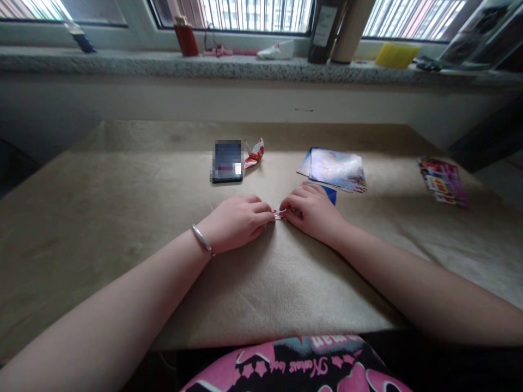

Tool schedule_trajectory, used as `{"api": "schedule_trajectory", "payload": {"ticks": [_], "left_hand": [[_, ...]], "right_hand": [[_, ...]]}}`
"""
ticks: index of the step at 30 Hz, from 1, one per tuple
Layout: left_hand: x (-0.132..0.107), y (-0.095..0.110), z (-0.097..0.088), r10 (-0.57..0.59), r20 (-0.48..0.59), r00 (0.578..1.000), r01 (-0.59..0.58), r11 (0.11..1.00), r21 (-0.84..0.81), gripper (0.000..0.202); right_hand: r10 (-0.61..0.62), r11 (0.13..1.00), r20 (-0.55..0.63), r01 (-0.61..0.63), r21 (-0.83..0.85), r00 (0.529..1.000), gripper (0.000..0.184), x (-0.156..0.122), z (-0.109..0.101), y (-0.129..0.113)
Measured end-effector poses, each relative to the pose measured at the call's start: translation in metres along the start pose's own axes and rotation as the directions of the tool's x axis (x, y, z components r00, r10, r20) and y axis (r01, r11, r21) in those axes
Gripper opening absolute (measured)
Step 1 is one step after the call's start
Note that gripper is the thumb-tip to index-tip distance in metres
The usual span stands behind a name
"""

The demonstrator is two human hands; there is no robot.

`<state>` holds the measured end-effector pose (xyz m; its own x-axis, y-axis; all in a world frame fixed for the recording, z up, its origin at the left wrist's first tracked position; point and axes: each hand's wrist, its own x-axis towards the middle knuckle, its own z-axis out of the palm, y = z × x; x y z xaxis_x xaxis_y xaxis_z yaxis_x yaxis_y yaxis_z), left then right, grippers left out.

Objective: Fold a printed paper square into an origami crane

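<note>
Small white-and-red piece [278, 214] pinched by left hand [241, 220] and right hand [312, 211]; crumpled red-and-white wrapper [255, 154] seen at its eleven o'clock.

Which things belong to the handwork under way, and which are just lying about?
In the work: left hand; right hand; small red-white piece at their fingertips.

Lying about: dark rectangular object; crumpled wrapper; glossy cards; pink printed pieces; yellow block; blue item by the right hand, role unclear.
</note>
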<state>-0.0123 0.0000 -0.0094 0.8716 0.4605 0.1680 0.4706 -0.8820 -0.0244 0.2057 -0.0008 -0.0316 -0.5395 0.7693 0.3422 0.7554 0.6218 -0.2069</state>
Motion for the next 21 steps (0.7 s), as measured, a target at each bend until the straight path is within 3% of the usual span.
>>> {"api": "schedule_trajectory", "payload": {"ticks": [5,8,21], "left_hand": [[-0.001,0.001,-0.001,-0.002,-0.004,1.0,0.002,1.0,-0.011,0.025],[0.0,0.001,0.0,-0.008,-0.003,1.0,0.008,1.0,-0.027,0.027],[0.0,-0.001,-0.002,-0.003,0.027,1.0,0.004,1.0,-0.028,0.029]], "right_hand": [[-0.218,0.976,0.003,0.218,0.018,0.976,0.024,-0.001,-0.003,0.0],[-0.285,0.956,0.017,0.283,0.082,0.958,0.027,-0.001,-0.002,0.003],[-0.302,0.952,0.099,0.306,-0.019,0.948,0.024,-0.002,-0.015,0.003]]}}
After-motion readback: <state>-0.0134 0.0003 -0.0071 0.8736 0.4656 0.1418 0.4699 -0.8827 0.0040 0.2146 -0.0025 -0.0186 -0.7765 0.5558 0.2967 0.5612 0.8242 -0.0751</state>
